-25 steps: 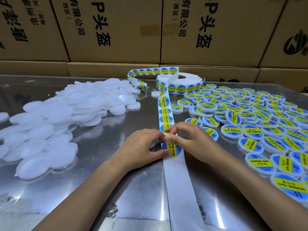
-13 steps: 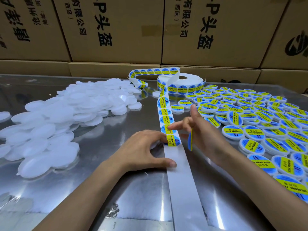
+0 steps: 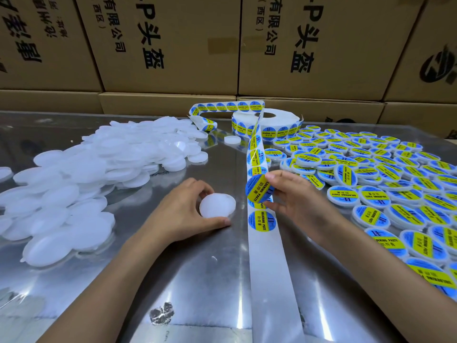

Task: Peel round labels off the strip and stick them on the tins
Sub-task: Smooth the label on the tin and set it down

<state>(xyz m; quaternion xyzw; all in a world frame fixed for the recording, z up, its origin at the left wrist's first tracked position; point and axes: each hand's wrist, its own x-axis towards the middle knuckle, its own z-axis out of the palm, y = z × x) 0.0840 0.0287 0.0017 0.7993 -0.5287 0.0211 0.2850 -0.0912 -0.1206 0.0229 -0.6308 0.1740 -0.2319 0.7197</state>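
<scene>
My left hand [image 3: 183,214] grips a plain white round tin [image 3: 217,205] on the steel table, left of the strip. My right hand [image 3: 294,196] pinches a peeled blue and yellow round label [image 3: 258,188] by its edge, lifted over the white backing strip [image 3: 268,268]. More labels sit on the strip, one [image 3: 261,221] just below the lifted one. The strip runs back to the label roll [image 3: 268,122].
A heap of unlabelled white tins [image 3: 86,174] covers the left side. Several labelled tins [image 3: 385,184] crowd the right side. Stacked cardboard boxes [image 3: 173,45] stand behind the reflective steel table [image 3: 197,280]. A lone white tin [image 3: 232,139] lies near the roll.
My left hand left the strip and took hold of a white tin. My right hand turned the peeled label face-on and brought it left, above the strip.
</scene>
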